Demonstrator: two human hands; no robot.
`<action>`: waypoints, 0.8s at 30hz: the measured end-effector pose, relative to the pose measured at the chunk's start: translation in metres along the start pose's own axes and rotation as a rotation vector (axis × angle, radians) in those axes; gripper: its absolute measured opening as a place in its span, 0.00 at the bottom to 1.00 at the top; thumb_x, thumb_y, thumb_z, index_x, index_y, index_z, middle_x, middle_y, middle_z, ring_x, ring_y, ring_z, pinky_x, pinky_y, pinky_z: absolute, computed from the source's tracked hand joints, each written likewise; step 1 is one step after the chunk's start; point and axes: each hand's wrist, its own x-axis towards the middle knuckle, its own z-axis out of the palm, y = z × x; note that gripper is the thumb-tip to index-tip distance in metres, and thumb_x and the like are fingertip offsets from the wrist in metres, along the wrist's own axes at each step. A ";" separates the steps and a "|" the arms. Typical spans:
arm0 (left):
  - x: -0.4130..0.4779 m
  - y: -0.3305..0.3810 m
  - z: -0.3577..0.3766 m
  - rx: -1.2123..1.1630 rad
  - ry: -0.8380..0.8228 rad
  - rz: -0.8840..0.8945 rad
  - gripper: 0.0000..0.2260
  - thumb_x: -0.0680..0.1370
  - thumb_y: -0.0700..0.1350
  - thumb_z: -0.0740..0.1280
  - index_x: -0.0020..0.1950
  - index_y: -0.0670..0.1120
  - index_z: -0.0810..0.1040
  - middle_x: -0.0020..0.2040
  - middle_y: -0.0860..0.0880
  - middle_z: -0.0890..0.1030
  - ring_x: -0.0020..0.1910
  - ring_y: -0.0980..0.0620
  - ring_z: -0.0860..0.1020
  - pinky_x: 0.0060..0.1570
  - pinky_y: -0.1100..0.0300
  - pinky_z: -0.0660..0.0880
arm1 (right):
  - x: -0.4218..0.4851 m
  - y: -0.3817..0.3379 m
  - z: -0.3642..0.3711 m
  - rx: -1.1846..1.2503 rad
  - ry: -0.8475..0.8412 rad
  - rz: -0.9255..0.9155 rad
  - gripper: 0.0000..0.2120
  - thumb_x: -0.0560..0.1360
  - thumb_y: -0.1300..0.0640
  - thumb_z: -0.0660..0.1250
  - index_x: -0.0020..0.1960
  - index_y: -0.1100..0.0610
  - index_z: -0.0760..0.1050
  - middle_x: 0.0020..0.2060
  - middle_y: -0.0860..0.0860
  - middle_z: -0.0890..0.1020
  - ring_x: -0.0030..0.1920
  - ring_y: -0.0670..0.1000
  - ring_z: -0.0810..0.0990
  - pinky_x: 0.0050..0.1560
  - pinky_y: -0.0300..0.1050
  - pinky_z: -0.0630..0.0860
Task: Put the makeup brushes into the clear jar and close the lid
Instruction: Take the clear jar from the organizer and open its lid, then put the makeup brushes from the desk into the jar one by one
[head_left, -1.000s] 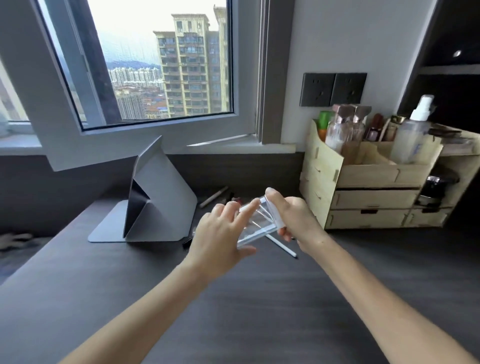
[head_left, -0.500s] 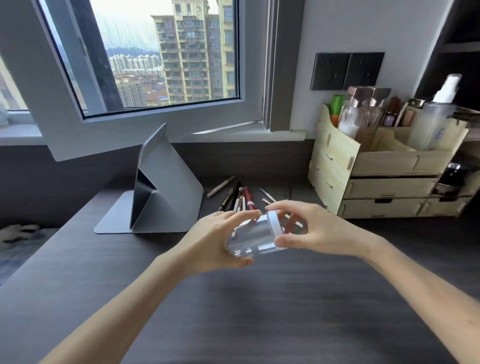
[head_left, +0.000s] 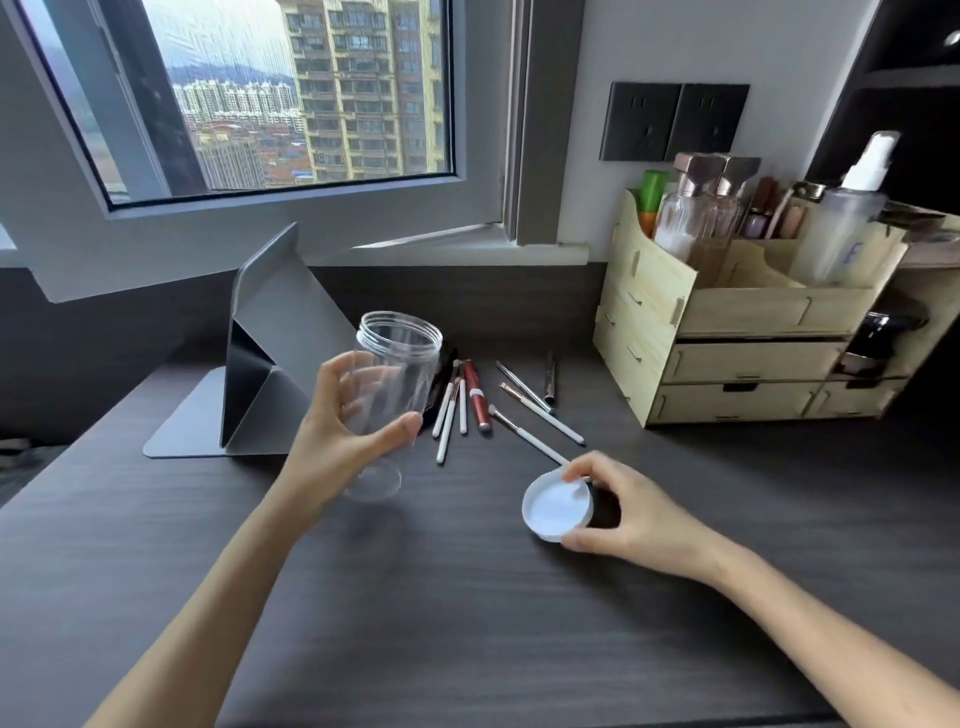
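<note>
Jar: the clear jar (head_left: 390, 384) is open-mouthed, tilted, its base just above the desk (head_left: 467, 623), left of centre.
Left hand: the left hand (head_left: 337, 441) is wrapped round the jar's lower wall, thumb in front.
Lid: the white lid (head_left: 556, 506) is off, hollow side showing, at about 3 o'clock from the jar and well apart from it.
Right hand: the right hand (head_left: 623, 512) pinches the lid by its rim.
Brushes: the makeup brushes (head_left: 470, 400) lie fanned on the desk at 1 o'clock from the jar, just beside it.
Edges: a wooden organiser (head_left: 727, 332) stands at 2 o'clock; a folded stand (head_left: 270, 358) at 10 o'clock.
Open room: bare desk spreads toward 6 o'clock.
</note>
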 end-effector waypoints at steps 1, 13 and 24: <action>0.001 -0.001 0.000 -0.029 0.030 -0.013 0.28 0.58 0.59 0.77 0.53 0.70 0.69 0.56 0.62 0.79 0.62 0.56 0.76 0.65 0.44 0.70 | 0.001 0.001 0.004 -0.141 0.009 -0.036 0.21 0.64 0.44 0.74 0.52 0.44 0.69 0.55 0.40 0.74 0.58 0.42 0.72 0.60 0.37 0.66; 0.003 -0.015 0.002 0.001 0.302 0.082 0.28 0.61 0.59 0.76 0.58 0.64 0.69 0.55 0.54 0.75 0.59 0.52 0.74 0.58 0.63 0.69 | 0.097 -0.041 0.012 -0.299 0.372 0.017 0.14 0.75 0.47 0.65 0.46 0.57 0.81 0.43 0.51 0.84 0.45 0.52 0.79 0.42 0.42 0.68; 0.003 -0.027 0.001 0.200 0.362 0.237 0.36 0.62 0.55 0.79 0.66 0.50 0.70 0.54 0.54 0.75 0.56 0.49 0.74 0.59 0.56 0.71 | 0.222 -0.057 0.032 -0.345 0.176 0.473 0.12 0.73 0.54 0.66 0.52 0.60 0.77 0.54 0.58 0.82 0.55 0.60 0.80 0.44 0.44 0.72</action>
